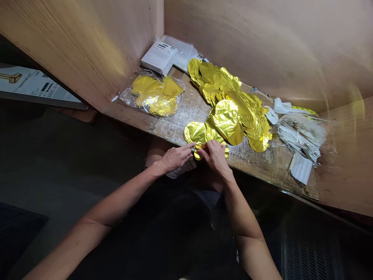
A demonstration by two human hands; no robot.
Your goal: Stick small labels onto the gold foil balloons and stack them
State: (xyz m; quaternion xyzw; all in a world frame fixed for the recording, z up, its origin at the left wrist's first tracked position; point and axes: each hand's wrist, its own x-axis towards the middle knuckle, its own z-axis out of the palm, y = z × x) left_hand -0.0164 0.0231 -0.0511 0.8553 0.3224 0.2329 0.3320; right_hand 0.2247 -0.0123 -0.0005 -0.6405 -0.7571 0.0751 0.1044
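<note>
My left hand and my right hand meet at the near edge of a wooden bench. Both pinch the lower end of a flat gold foil balloon that lies on the bench. A small white labelled packet sits under my left hand, partly hidden. Just beyond the held balloon lies a pile of more gold foil balloons, stretching toward the back wall.
A clear bag of gold balloons lies at the left by the plywood wall. White packets are stacked in the back corner. At the right lie a bag of white straws, a white ribbon and a paper slip.
</note>
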